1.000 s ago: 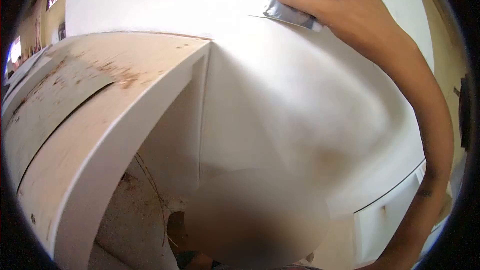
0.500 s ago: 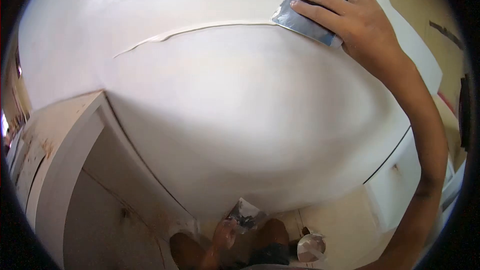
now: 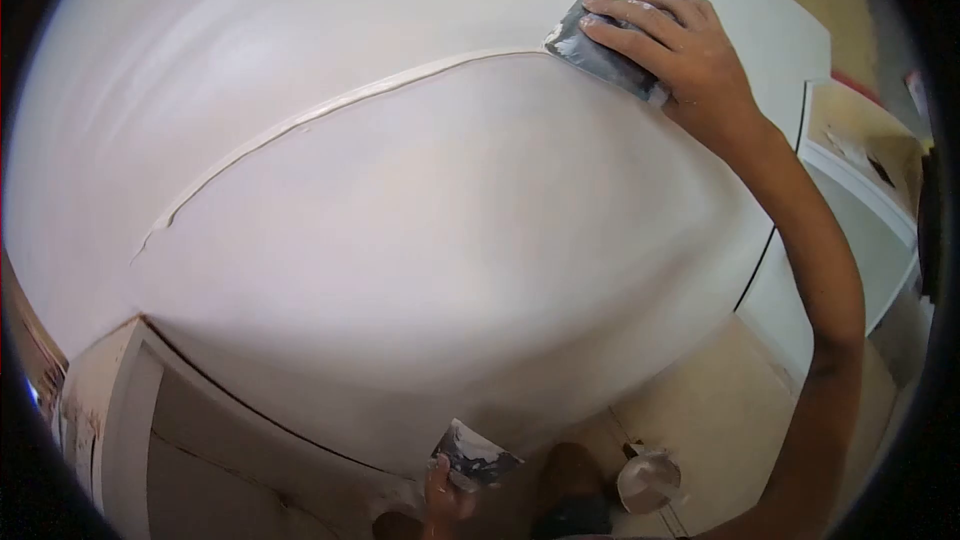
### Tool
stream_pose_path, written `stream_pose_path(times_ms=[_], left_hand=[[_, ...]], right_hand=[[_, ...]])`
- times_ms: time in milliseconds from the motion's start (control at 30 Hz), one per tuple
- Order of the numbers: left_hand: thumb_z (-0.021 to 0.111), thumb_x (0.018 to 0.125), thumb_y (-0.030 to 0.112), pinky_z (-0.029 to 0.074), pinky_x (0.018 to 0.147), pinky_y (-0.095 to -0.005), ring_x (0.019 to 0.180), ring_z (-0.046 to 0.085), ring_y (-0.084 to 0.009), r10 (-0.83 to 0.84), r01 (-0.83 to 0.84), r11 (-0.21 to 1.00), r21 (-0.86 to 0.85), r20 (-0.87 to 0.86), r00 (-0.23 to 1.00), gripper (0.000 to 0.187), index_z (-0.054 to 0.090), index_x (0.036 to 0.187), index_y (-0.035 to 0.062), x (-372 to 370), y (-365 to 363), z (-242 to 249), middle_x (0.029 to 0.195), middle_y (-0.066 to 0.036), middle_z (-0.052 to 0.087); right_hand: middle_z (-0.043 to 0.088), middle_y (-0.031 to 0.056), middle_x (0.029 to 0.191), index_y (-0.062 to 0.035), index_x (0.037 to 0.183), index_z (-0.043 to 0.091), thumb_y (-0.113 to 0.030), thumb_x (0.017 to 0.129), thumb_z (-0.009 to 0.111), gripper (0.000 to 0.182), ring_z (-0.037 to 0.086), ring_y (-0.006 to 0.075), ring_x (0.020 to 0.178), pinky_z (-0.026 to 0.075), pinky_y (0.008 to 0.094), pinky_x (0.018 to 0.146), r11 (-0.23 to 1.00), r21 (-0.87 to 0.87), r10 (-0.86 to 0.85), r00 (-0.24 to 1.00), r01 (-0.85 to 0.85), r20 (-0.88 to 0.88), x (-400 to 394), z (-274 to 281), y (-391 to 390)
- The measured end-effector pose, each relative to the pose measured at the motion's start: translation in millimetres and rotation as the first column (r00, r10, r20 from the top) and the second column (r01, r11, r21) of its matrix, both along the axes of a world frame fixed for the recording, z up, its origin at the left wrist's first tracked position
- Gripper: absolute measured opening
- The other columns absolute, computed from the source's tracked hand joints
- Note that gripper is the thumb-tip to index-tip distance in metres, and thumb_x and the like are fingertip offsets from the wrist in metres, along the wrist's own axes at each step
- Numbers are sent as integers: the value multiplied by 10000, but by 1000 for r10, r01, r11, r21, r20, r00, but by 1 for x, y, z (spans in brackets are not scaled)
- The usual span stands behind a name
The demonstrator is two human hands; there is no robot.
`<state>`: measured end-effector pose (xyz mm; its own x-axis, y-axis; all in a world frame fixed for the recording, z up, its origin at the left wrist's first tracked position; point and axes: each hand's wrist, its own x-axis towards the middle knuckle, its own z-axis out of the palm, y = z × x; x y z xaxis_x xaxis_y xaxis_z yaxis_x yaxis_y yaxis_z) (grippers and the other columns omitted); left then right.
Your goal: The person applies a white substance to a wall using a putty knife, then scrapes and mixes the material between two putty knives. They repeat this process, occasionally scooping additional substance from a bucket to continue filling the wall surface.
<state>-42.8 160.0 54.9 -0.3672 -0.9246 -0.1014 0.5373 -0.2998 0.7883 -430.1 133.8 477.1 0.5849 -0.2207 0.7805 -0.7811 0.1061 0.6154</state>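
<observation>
My right hand (image 3: 690, 55) is closed on a flat metal putty scraper (image 3: 605, 50), its fingers spread along the back of the blade. The scraper's lower left corner rests on the white panel (image 3: 450, 220), and white putty is smeared on it. From that corner a raised ridge of putty (image 3: 345, 100) curves down to the left across the panel. Low in the view, my left hand (image 3: 445, 495) grips a second putty scraper (image 3: 475, 455) with putty on its blade. That one is held apart from the ridge, near my knees.
A round container (image 3: 650, 482) stands on the tiled floor (image 3: 710, 400) at the lower right. A white-edged open cabinet (image 3: 135, 410) is at the lower left, and another open box-like unit (image 3: 860, 190) stands at the right, beyond my arm.
My view has swung to the right. The right hand has drawn its scraper rightward along the panel, and the putty ridge behind it is longer. My left hand still holds its scraper low down.
</observation>
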Motion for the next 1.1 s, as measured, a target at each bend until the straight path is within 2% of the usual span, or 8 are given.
stream_pose_path(times_ms=[333,467,667,833,900,967,1033,1100], left_hand=[[515,955,409,567,721,-430,972,647,-288,118,-75,976,202,-208,971,439,539,1224,63,-56,-1,104,1113,-134,630],[477,964,401,548,587,-410,861,667,-246,-140,226,964,142,-453,880,380,555,1191,106,-69,-7,119,1048,-83,662],[415,979,403,527,522,-381,780,662,-234,-292,433,900,54,-662,690,421,554,1209,79,-89,7,145,1000,-98,666],[440,976,388,544,782,-337,945,640,-249,-12,3,999,-47,-200,980,483,517,1232,-15,-75,30,165,1091,-153,621],[414,988,402,537,825,-411,955,632,-280,-100,75,949,-307,-68,993,518,464,1271,-29,-51,19,145,1133,-174,598],[398,992,429,502,903,-485,1038,611,-302,48,-95,893,-439,-117,992,572,405,1307,-49,-51,8,130,1193,-195,564],[436,994,350,452,974,-543,1139,565,-362,96,-141,827,-545,-110,989,530,372,1318,-64,-59,14,153,1251,-211,530],[465,980,158,404,1029,-551,1223,506,-412,142,-50,594,-803,43,989,393,401,1323,-23,-65,16,174,1290,-234,505]], right_hand=[[584,-42,1259,-182,1187,595,96,612,626,640,535,248,1101,423,389,885,989,143,-68,944,23,324,-15,-50,19],[582,44,1267,-149,1202,581,94,568,560,679,512,301,1124,397,419,901,943,265,22,832,-201,554,8,-102,59],[470,149,1367,-84,1296,519,-253,753,776,624,429,347,1284,359,460,1047,202,362,403,414,-910,816,110,-209,109],[421,188,1350,-102,1371,424,-31,730,673,691,374,399,1301,255,531,1117,367,322,36,359,-873,932,122,-268,88],[407,199,1348,-88,1361,428,-16,747,654,659,353,403,1311,288,519,1102,485,629,-120,666,-608,736,106,-282,79],[478,192,1301,-98,1333,460,-39,821,624,541,445,359,1260,378,478,1050,551,422,-54,474,-720,879,107,-279,82],[568,139,1235,-80,1266,515,-51,861,622,420,555,288,1154,451,417,984,400,-653,-181,-754,-642,631,120,-265,98],[627,90,1154,-51,1200,550,-49,863,650,351,617,237,1054,483,377,931,383,-830,-385,-887,-406,256,119,-275,110]])
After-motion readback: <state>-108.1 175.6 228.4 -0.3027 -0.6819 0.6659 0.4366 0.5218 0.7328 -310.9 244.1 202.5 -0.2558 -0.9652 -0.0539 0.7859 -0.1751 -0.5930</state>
